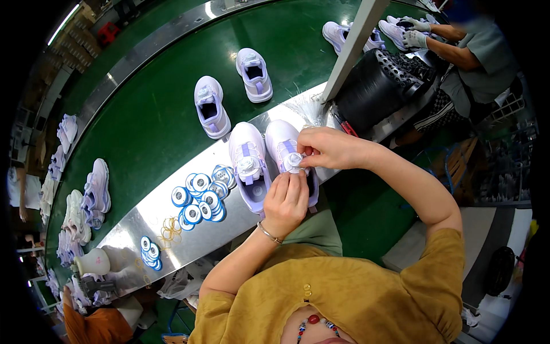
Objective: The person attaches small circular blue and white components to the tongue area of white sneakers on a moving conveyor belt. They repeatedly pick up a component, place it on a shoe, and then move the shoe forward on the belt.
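Note:
Two pale lilac sneakers with round dials on their tongues stand side by side on the metal ledge in front of me, toes pointing away. My left hand (286,200) has its fingers pressed together on the right-hand sneaker (279,136), just below its dial (293,161). At the dial's right edge, thumb and index finger of my right hand (327,150) are pinched together. Whatever lies between those fingertips is too small to make out. The left-hand sneaker (246,140) stands untouched, with its clear, whitish dial (248,166) facing up.
Round blue-and-white tags (201,198) lie in piles left of the sneakers, near yellow rubber bands (170,230). Another sneaker pair (211,106) stands on the green belt (160,103). A metal post (355,49) and black bin (372,86) are right, beyond them a gloved co-worker (487,57).

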Motion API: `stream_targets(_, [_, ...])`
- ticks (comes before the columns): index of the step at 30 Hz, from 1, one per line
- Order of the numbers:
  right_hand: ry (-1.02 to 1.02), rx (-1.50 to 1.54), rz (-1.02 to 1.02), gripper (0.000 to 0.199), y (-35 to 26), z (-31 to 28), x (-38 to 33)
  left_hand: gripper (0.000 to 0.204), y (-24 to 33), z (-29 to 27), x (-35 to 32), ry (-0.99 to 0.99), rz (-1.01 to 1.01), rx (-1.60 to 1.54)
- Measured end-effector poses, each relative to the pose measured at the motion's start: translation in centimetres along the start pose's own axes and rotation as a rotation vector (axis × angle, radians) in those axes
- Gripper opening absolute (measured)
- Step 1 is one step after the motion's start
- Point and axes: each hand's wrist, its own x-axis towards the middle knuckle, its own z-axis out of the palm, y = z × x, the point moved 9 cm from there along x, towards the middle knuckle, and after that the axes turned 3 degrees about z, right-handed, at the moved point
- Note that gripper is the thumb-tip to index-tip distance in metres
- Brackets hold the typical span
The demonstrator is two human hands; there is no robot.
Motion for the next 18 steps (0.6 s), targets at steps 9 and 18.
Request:
stream_targets(9, [0.053,0.065,-0.105,0.027,-0.3,0.1,-0.1,0.027,0.2,-0.1,0.3,0.023,0.002,0.010])
stream_targets(18, [0.210,0.049,-0.152,0.026,0.3,0.2,-1.3,0.025,0.3,0.3,1.3,-0.055,-0.040,-0.038])
